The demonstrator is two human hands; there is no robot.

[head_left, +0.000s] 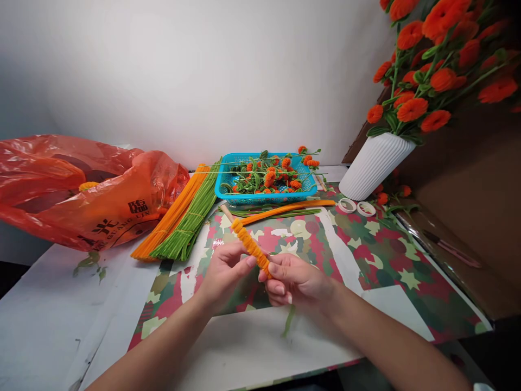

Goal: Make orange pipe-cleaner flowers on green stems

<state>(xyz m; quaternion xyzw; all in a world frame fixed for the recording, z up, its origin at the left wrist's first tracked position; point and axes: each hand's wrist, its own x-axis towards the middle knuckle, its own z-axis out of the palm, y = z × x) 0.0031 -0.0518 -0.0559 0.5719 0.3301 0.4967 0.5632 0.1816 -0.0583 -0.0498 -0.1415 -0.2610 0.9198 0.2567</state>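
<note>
An orange fuzzy pipe cleaner (249, 241) is wound in a row of coils around a thin wooden stick (227, 212), whose bare end points up and to the left. My right hand (301, 278) pinches the lower end of the coil between thumb and fingers. On its left side, my left hand (226, 269) has thumb and fingers closed about the coil's middle, partly behind it. A short green strip (288, 321) shows below my right hand, slightly blurred. Just beyond the stick lie loose orange pipe cleaners (293, 206) and green ones (280, 214).
A blue basket (266, 200) holds small orange flowers and green stems. Left of it lie orange (173, 214) and green (189, 220) pipe cleaner bundles, then a red plastic bag (122, 201). A white vase (376, 165) of orange flowers and two white rings (356, 207) stand right.
</note>
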